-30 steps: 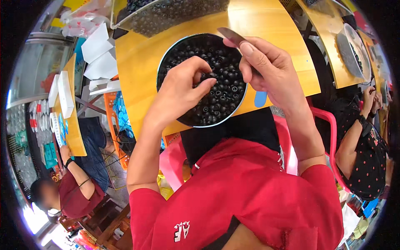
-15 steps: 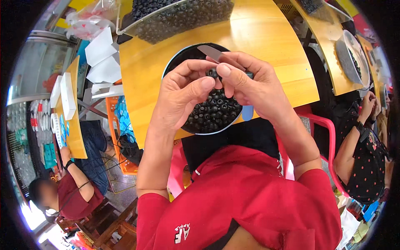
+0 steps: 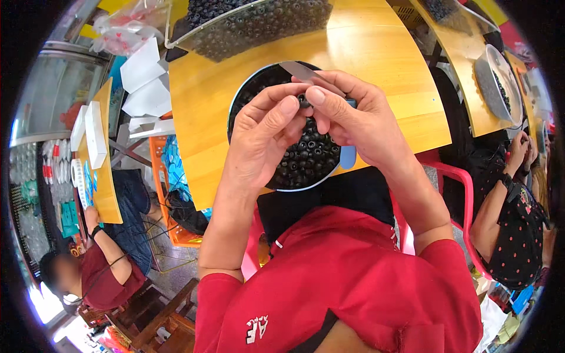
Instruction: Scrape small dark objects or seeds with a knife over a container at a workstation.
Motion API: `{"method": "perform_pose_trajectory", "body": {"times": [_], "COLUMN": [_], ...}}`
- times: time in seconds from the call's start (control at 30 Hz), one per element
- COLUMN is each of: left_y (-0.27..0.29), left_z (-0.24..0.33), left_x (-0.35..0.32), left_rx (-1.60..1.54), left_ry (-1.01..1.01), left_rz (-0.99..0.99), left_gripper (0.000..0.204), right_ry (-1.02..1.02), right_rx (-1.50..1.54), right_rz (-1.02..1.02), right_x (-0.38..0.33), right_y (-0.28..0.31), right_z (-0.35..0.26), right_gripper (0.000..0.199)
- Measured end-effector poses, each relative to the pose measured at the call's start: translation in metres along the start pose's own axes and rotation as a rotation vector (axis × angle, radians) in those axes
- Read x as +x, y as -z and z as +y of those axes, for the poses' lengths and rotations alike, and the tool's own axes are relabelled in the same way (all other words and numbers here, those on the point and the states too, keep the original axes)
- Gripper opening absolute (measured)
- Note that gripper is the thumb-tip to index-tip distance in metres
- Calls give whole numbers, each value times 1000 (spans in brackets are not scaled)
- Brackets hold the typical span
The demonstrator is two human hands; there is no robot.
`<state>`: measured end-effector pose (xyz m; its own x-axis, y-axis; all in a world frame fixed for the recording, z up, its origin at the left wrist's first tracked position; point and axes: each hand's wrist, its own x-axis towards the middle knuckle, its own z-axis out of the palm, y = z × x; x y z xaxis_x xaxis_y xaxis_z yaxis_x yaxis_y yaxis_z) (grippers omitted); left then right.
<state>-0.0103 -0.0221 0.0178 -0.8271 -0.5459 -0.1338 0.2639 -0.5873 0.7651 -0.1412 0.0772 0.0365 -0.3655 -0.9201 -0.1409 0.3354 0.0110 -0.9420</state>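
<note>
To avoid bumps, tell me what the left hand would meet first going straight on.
Probably the small black piece just ahead of the left hand, then the right hand; depth is unclear.

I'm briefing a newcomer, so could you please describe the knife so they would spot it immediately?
At the near edge of the central yellow table, find the round bowl of small black pieces. Above it, the right hand holds the knife. Unlike the black pieces, it has a flat, grey blade pointing up-left.

smooth metal blade [image 3: 303, 72], glossy wood-look tabletop [image 3: 382, 53]
</note>
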Motion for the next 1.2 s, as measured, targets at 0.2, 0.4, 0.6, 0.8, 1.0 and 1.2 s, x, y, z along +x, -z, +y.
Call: {"method": "perform_pose_trajectory", "body": {"times": [0.2, 0.4, 0.6, 0.8, 1.0, 1.2], "left_y": [8, 12, 10, 10, 10, 8], "left_z": [-3, -2, -3, -4, -8, -6], "left_x": [0, 0, -2, -2, -2, -4], "left_rx": [40, -90, -152, -172, -193, -160], "left_ry": [-35, -16, -15, 1, -38, -84], "left_rz": [-11, -14, -17, -35, -49, -84], "left_gripper": [29, 28, 26, 27, 26, 26], "right_ry": [72, 169, 182, 211, 225, 168], "right_rx": [-93, -112, -147, -200, -174, -124], "right_rz": [-4, -53, -46, -75, -104, -119], "right_x": [1, -9, -8, -7, -4, -4], "right_y": [-3, -3, -8, -6, -6, -3], "right_z": [-2, -5, -1, -2, 1, -2], "right_gripper": [30, 35, 37, 38, 35, 33]}}
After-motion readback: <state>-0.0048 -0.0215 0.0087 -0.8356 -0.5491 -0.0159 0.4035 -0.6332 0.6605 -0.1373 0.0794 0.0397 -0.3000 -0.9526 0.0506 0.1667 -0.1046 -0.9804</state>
